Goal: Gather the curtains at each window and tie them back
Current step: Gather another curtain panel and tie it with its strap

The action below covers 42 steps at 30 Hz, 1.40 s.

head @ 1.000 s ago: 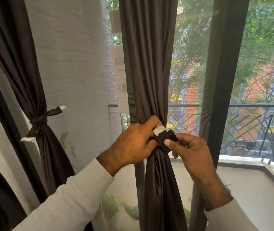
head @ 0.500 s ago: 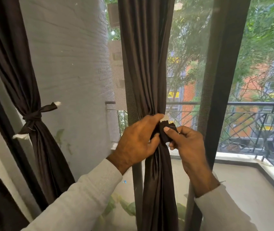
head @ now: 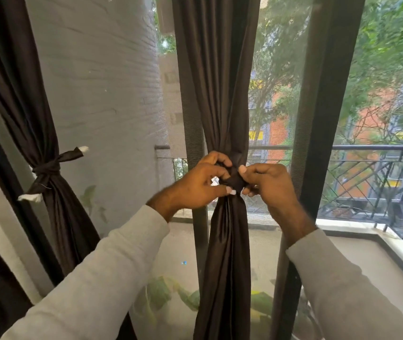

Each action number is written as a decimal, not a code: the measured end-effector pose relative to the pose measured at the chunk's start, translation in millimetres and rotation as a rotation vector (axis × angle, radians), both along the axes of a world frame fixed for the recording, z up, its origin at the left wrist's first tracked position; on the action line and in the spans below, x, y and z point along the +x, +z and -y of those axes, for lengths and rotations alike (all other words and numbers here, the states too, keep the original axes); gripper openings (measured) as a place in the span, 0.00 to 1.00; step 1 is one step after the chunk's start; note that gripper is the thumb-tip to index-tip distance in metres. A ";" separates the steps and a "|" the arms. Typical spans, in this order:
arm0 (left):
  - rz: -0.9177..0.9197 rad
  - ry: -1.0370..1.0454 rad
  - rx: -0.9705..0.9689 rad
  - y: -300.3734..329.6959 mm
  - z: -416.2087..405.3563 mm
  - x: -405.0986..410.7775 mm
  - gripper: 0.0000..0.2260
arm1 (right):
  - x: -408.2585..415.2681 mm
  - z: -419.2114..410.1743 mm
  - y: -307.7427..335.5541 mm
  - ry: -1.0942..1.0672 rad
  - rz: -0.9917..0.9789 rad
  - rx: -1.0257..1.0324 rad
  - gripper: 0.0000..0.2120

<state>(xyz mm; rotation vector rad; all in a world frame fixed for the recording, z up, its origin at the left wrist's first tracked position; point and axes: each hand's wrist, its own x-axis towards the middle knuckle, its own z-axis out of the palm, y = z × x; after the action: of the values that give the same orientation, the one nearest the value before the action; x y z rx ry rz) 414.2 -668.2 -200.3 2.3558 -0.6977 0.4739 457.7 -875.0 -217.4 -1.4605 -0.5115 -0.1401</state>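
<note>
**Person: visible dress, head view**

Left sleeve [head: 102, 278]: long, light grey, soft plain knit fabric without print or logo; cuff ends at the wrist with no visible band.
Right sleeve [head: 338, 278]: same light grey fabric, same plain cuff at the wrist.
Left hand [head: 200, 185]: bare, no glove, short pale nails.
Right hand [head: 271, 185]: bare, no glove, short pale nails.

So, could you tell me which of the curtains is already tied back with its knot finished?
The left curtain: its tie is knotted, untouched. Both hands, left and right, grip the middle curtain's tie.
</note>
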 end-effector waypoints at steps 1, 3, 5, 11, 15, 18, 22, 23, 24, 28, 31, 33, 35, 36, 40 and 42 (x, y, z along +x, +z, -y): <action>-0.030 -0.031 0.025 3.5 -3.1 0.6 0.15 | 2.5 -1.9 3.7 0.029 -0.043 -0.002 0.12; 0.000 -0.038 0.094 6.9 -5.2 0.8 0.15 | 4.7 -6.1 11.7 0.071 -0.118 -0.018 0.13; 0.074 -0.006 0.094 6.9 -2.6 0.7 0.10 | 3.8 -11.0 18.6 0.091 -0.182 -0.030 0.12; 0.296 0.100 0.062 4.5 -2.2 -5.8 0.08 | 4.1 -15.1 27.5 0.059 -0.285 0.036 0.11; 0.330 0.208 0.101 4.1 2.0 -18.0 0.14 | 2.8 -13.8 28.3 0.074 -0.310 0.013 0.12; 0.401 0.231 0.131 -0.4 1.8 -25.0 0.10 | -1.8 -14.1 27.3 0.073 -0.312 -0.013 0.11; 0.551 0.214 0.267 -10.1 -4.0 -25.8 0.02 | -12.0 -14.6 24.7 0.030 -0.338 -0.028 0.10; 0.571 0.201 0.285 -12.5 -6.4 -25.7 0.03 | -14.6 -15.6 23.9 0.027 -0.340 -0.036 0.10; 0.592 0.188 0.306 -15.1 -8.8 -25.8 0.04 | -17.4 -16.7 23.1 0.025 -0.338 -0.045 0.10; 0.743 0.234 0.272 -23.3 -18.1 -27.4 0.05 | -30.6 -21.2 19.3 -0.012 -0.287 -0.086 0.09; 0.753 0.246 0.240 -27.2 -25.3 -28.0 0.03 | -43.3 -26.9 18.2 -0.087 -0.236 -0.093 0.09; 0.745 0.202 0.250 -28.0 -30.8 -30.8 0.05 | -50.4 -30.7 18.1 -0.175 -0.210 -0.093 0.08; 0.746 0.160 0.270 -27.5 -35.7 -35.2 0.08 | -57.0 -33.7 18.1 -0.250 -0.189 -0.086 0.09; 0.746 0.151 0.283 -27.4 -36.2 -37.5 0.09 | -59.4 -34.4 18.4 -0.276 -0.180 -0.083 0.09; 0.739 0.116 0.292 -29.3 -41.5 -53.7 0.13 | -70.6 -43.7 22.5 -0.369 -0.154 -0.089 0.07; 0.748 0.090 0.293 -32.2 -45.2 -61.9 0.09 | -75.8 -45.9 25.6 -0.406 -0.145 -0.107 0.06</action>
<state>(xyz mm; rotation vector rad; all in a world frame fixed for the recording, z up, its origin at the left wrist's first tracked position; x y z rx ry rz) 352.3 -623.0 -232.4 2.4638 -1.0439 1.4141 381.9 -829.1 -191.9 -1.6525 -0.1007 -0.3286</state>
